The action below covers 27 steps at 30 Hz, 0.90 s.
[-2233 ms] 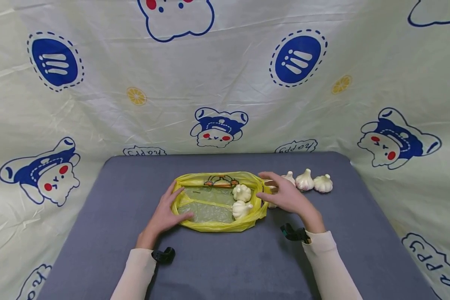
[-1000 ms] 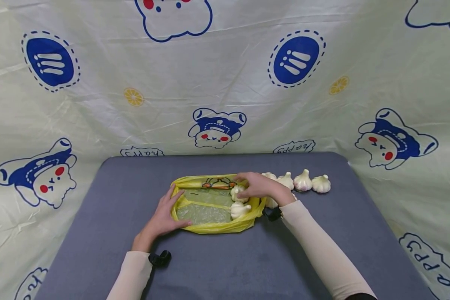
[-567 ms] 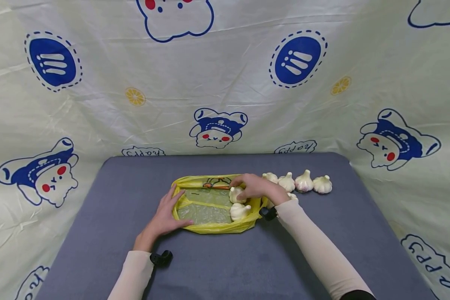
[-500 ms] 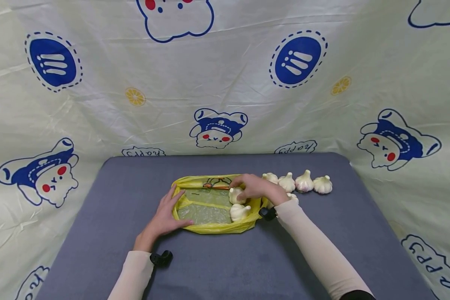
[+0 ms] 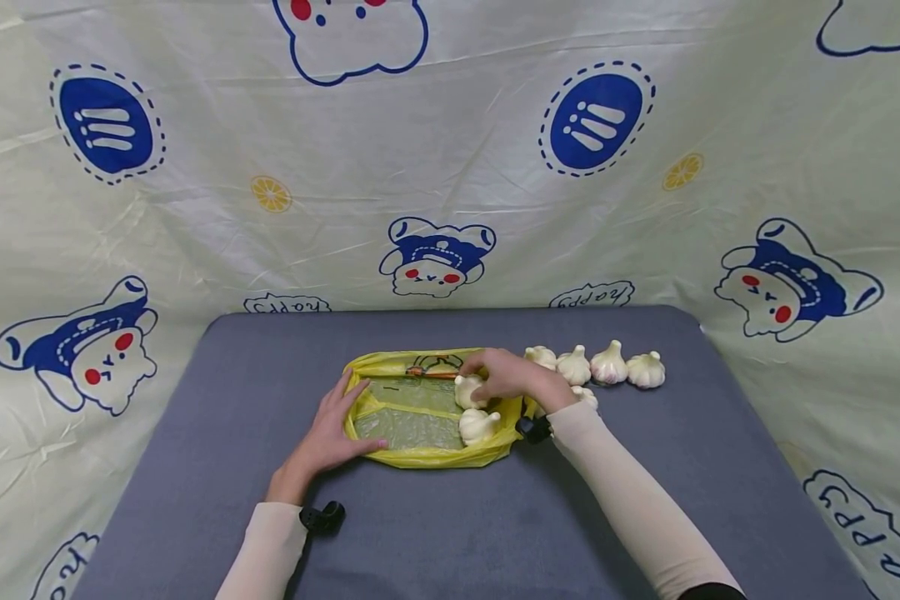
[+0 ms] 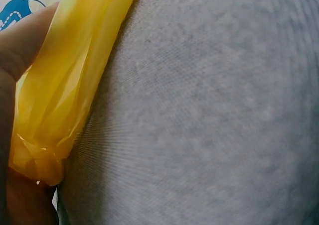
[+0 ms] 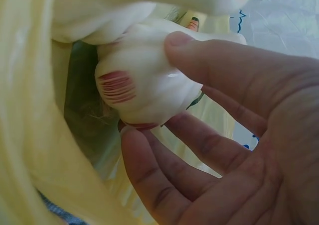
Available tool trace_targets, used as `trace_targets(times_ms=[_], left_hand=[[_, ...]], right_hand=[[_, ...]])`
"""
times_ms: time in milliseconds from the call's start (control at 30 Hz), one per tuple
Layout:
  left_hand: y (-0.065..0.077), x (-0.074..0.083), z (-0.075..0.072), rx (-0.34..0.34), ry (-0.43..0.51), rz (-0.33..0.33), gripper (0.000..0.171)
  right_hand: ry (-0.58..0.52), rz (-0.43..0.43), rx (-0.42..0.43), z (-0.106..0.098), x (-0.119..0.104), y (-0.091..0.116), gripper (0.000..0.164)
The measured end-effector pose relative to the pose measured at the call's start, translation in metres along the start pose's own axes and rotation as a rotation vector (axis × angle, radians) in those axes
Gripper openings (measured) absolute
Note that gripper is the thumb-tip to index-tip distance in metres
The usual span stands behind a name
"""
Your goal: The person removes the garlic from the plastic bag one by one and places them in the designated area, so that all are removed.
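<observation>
A yellow plastic bag (image 5: 435, 457) lies spread open on the table, with a pale, see-through base inside. My left hand (image 5: 328, 427) grips its left end, the thumb by the near rim and the fingers over the far side. Inside the bag, at its right end, my right hand (image 5: 501, 372) pinches a garlic bulb (image 7: 139, 75) between thumb and fingertips. Purple streaks mark that bulb. A second garlic bulb (image 5: 479, 427) sits just nearer, beside the first. In the left wrist view, the bag's yellow edge (image 6: 65, 85) shows against the hand.
Several loose garlic bulbs (image 5: 609, 363) lie to the right of the bag, some in a row; one bulb (image 5: 585, 396) is partly hidden behind my right wrist. The grey-blue table (image 5: 435, 533) ends at a printed curtain (image 5: 450, 183).
My right hand has moved left from the bag's right rim onto the far garlic bulb and now pinches it. Both bulbs inside have shifted slightly left. The left hand stays nearly put.
</observation>
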<state>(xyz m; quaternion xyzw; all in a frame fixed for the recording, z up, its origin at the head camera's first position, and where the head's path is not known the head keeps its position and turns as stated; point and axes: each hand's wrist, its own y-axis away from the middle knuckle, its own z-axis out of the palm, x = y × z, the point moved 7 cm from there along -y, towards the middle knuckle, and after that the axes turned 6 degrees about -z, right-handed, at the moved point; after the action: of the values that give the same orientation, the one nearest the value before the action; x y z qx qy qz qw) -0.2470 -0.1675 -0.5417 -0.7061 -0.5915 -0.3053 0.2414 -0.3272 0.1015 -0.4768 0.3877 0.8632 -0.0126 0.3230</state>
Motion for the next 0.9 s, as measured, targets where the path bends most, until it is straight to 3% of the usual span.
trace_targets(times_ms=[233, 600, 900], left_hand=[[0.0, 0.0, -0.001, 0.002, -0.005, 0.007, 0.104], [0.0, 0.001, -0.002, 0.008, -0.014, 0.002, 0.103], [0.001, 0.002, -0.003, 0.003, -0.014, 0.006, 0.101]], right_hand=[[-0.048, 0.032, 0.06, -0.009, -0.006, 0.012, 0.042], [-0.135, 0.006, 0.221, -0.026, -0.015, 0.042, 0.045], [-0.183, 0.014, 0.318, -0.032, -0.005, 0.07, 0.046]])
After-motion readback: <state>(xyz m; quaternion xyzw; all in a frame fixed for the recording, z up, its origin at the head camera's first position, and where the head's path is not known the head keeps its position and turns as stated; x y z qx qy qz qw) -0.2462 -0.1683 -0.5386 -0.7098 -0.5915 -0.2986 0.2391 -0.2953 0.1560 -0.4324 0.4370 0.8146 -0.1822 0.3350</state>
